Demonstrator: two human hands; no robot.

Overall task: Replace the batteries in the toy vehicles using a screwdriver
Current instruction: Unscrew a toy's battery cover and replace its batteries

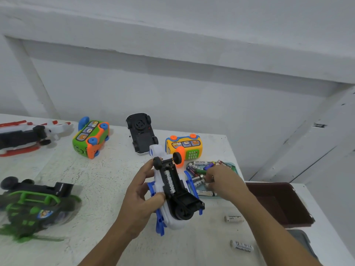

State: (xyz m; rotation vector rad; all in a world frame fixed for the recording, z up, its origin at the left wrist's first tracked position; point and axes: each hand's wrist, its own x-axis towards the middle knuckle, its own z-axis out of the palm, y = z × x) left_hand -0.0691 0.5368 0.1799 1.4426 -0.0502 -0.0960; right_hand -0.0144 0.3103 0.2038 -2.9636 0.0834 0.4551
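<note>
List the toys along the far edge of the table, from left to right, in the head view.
Red-and-white plastic toy helicopter → green-and-orange plastic toy bus on its side → black toy car, underside up → yellow toy bus with orange wheels.

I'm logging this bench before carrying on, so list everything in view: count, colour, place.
white and blue toy: one, upturned, held above table
fitted battery: one, white, in its open compartment
battery tray: one, teal, right of it
tray batteries: many, mixed, inside
loose batteries: two, white, near right
green bus: one, green-orange, far, on side
yellow bus: one, yellow, behind battery tray
black car: one, upturned, far centre
red helicopter: one, red-white, far left
green helicopter: one, green-black, near left
maroon tray: one, right edge
grey item: one, near right corner
table: one, white
left hand: gripping white and blue toy
right hand: reaching into battery tray
</note>
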